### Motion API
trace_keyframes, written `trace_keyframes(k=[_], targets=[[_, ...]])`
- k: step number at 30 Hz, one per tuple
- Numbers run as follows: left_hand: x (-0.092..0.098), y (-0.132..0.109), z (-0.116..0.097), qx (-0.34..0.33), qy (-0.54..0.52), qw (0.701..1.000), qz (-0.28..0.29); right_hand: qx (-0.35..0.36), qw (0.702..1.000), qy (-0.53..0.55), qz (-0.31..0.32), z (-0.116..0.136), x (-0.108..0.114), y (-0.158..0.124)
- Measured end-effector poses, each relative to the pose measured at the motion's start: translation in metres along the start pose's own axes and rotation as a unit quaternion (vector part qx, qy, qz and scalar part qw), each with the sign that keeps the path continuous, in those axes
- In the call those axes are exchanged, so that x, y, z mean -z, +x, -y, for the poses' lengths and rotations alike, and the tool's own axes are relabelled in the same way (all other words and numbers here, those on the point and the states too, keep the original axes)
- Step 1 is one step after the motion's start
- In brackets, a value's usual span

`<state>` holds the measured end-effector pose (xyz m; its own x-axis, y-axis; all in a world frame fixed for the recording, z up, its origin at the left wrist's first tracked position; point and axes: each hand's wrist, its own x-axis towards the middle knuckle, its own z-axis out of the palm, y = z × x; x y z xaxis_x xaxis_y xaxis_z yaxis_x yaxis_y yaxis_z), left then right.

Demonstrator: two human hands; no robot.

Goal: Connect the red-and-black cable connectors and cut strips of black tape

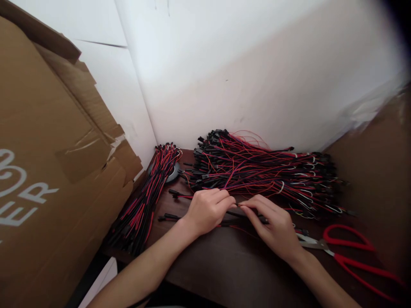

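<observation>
Head view: left hand (209, 210) and right hand (274, 222) pinch narrowly on a thin wire (238, 205) between them.

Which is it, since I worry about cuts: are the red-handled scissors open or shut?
The red-handled scissors look partly open: their handles spread apart, though the blade tips are hidden behind the right hand.

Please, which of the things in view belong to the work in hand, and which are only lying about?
Probably in use:
left hand and right hand, pinching a thin cable
large wire pile behind them
left wire bundle, similar

Apparently lying about:
red-handled scissors, untouched
cardboard box
grey round object
</observation>
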<state>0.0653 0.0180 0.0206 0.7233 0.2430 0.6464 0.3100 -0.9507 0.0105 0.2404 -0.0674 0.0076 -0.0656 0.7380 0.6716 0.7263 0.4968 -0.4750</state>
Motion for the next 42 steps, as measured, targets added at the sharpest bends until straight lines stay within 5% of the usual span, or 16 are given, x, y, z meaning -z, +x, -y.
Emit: trace_keyframes(k=[7, 11, 17, 21, 27, 34, 42], targets=[[0.001, 0.001, 0.0, -0.018, -0.001, 1.0, -0.004, 0.011, 1.0, 0.002, 0.008, -0.001, -0.001, 0.0], [-0.001, -0.001, 0.0, -0.005, -0.011, 1.0, -0.016, 0.04, 0.998, -0.043, 0.028, -0.013, 0.016, 0.004], [0.002, 0.001, 0.0, 0.041, -0.066, 0.995, -0.062, -0.127, 0.973, -0.145, -0.129, -0.042, 0.068, -0.002], [0.004, 0.002, 0.001, 0.036, -0.068, 0.994, -0.08, -0.206, 0.968, -0.127, -0.061, -0.054, 0.078, -0.007], [0.005, 0.002, 0.003, 0.032, -0.049, 0.994, -0.091, -0.204, 0.972, -0.118, -0.01, -0.05, 0.066, 0.001], [0.007, 0.003, 0.004, 0.015, -0.029, 0.993, -0.109, -0.339, 0.93, 0.07, -0.125, -0.047, 0.064, 0.002], [0.009, 0.005, 0.003, -0.037, 0.02, 0.996, -0.081, -0.398, 0.894, 0.172, -0.114, -0.05, 0.067, 0.004]])
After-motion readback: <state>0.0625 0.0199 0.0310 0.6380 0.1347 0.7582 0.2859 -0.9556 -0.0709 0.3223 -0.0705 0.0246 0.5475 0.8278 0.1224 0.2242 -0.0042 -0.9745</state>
